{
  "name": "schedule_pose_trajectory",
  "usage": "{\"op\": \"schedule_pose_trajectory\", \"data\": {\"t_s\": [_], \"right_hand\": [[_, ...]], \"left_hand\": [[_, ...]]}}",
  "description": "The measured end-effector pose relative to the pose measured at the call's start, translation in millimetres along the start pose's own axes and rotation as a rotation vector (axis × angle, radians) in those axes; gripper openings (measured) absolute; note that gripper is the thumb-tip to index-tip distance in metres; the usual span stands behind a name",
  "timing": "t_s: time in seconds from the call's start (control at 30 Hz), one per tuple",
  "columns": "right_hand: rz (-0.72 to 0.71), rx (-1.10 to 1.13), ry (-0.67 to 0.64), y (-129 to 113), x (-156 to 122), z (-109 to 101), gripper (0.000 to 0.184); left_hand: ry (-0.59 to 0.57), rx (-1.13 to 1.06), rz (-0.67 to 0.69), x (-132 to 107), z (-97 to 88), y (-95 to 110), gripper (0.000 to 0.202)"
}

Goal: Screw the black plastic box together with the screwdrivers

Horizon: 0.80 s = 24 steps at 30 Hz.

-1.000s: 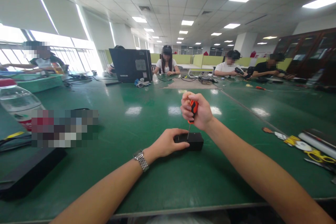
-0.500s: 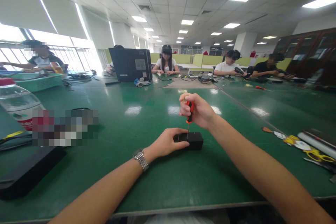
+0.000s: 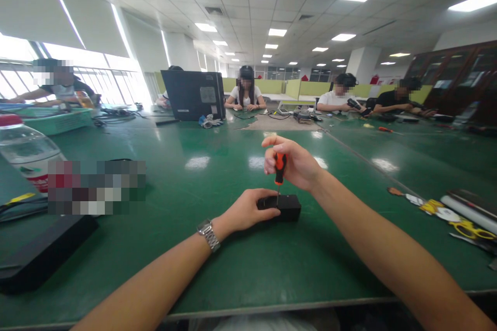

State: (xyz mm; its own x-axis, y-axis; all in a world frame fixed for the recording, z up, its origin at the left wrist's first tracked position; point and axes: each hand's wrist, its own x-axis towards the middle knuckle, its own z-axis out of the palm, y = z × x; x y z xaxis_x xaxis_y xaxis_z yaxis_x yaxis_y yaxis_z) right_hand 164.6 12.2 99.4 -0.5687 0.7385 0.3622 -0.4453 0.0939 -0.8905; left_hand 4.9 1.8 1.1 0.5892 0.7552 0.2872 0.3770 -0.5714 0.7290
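Note:
A black box-shaped block (image 3: 289, 208) lies on the green tabletop in front of me. My left hand (image 3: 248, 210) grips its left end, thumb on the near side and fingers over the far side. Above the block my right hand (image 3: 289, 161) holds a screwdriver (image 3: 279, 168) with an orange and black handle. The screwdriver stands upright, its thin shaft reaching down to the block's top between my left thumb and fingers. The tip itself is hard to make out. My right index finger is stretched out above the handle while the other fingers stay round it.
At left are a water bottle (image 3: 29, 152), a long black case (image 3: 46, 251) and a green basket (image 3: 58, 120). A black computer case (image 3: 193, 95) and gloves (image 3: 210, 121) sit farther back. Yellow-handled scissors (image 3: 471, 228) lie at right. Several people sit around the table.
My right index finger has lifted and straightened, and the grip on the screwdriver handle has loosened and shifted. My left hand and the block have stayed in place.

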Motion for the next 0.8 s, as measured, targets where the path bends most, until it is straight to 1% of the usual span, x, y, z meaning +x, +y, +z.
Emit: {"op": "schedule_pose_trajectory", "data": {"t_s": [0.1,0.23,0.37,0.47,0.53,0.67,0.8], "right_hand": [[0.012,0.004,0.019,-2.4,-0.1,-0.3,0.02],[-0.009,-0.019,0.026,-4.9,-0.2,-1.6,0.017],[0.011,-0.047,0.077,-5.5,-0.2,0.0,0.023],[0.011,-0.076,0.043,-5.3,-0.3,0.5,0.017],[-0.002,-0.1,0.047,-5.2,-0.2,0.0,0.015],[0.013,-0.119,0.125,-4.7,0.5,-2.1,0.022],[0.033,-0.143,0.112,-4.2,1.2,-3.5,0.021]], "left_hand": [[0.007,0.014,0.005,-0.4,-0.2,-0.1,0.04],[0.002,0.014,0.012,-0.5,-0.4,-0.2,0.041],[-0.001,0.021,0.014,-0.3,-0.4,0.0,0.04],[0.001,0.014,0.02,0.2,-0.4,0.3,0.039],[0.0,0.011,0.021,0.6,-0.6,0.3,0.039],[-0.002,0.023,0.021,0.6,-0.8,-0.8,0.039],[-0.003,0.018,0.027,0.3,-0.5,-2.3,0.041]]}}
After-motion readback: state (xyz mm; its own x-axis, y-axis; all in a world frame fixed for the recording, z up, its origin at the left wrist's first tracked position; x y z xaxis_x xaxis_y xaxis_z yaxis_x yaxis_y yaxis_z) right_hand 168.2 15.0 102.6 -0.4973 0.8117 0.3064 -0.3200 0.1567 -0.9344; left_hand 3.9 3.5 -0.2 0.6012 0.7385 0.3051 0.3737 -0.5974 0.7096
